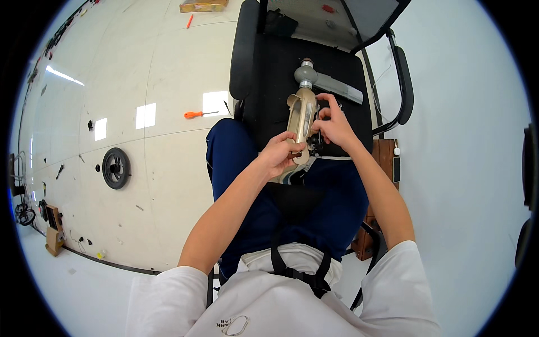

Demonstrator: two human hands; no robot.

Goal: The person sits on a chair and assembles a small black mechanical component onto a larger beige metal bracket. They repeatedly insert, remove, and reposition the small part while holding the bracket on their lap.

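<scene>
A champagne-coloured metal fork-shaped part (304,115) lies lengthwise before me, its far end over a black chair seat (269,73). A grey rounded collar (306,74) tops its far end. My left hand (279,153) is closed round the near end, with the thumb on top. On the part's right side, my right hand (335,124) has bent fingers, the index reaching to the part's edge. A thin dark piece shows between these fingers, too small to name. Small black pieces (316,143) sit just below the right hand. A flat grey bar (338,87) rests beyond it.
Black armrests (243,56) flank the seat. On the pale floor at left lie an orange-handled screwdriver (193,114), a black wheel (116,168) and scattered small parts. A brown wooden crate (385,154) stands at right by the white wall (460,168).
</scene>
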